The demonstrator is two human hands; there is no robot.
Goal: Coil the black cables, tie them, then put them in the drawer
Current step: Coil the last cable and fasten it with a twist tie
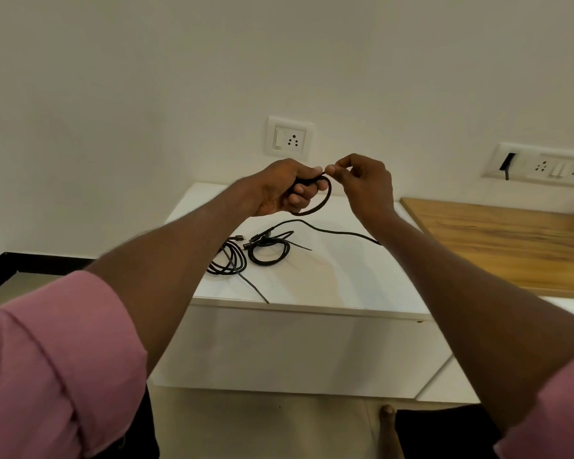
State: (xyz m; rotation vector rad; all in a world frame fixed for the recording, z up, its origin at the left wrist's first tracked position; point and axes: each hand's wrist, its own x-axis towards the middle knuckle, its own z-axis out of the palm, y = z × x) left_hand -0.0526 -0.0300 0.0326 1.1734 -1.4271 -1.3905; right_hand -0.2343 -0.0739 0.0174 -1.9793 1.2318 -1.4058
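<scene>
My left hand [285, 187] grips a small loop of black cable [322, 202] held in the air above the white cabinet top [338, 276]. My right hand [365, 182] pinches the cable's end just beside the left fingertips. The same cable's tail [332, 230] trails down onto the cabinet top and passes under my right forearm. Two more black cables lie there: a tight coil with a tie [270, 250] and a looser coil [227, 260] partly hidden by my left forearm, with a strand running to the front edge. The drawer front [295, 349] below is closed.
A wooden desk top [504, 240] adjoins the cabinet on the right. Wall sockets sit behind: one [290, 139] above the cabinet, a wider panel [540, 167] with a black plug at the right. Floor and a dark skirting [20, 263] lie to the left.
</scene>
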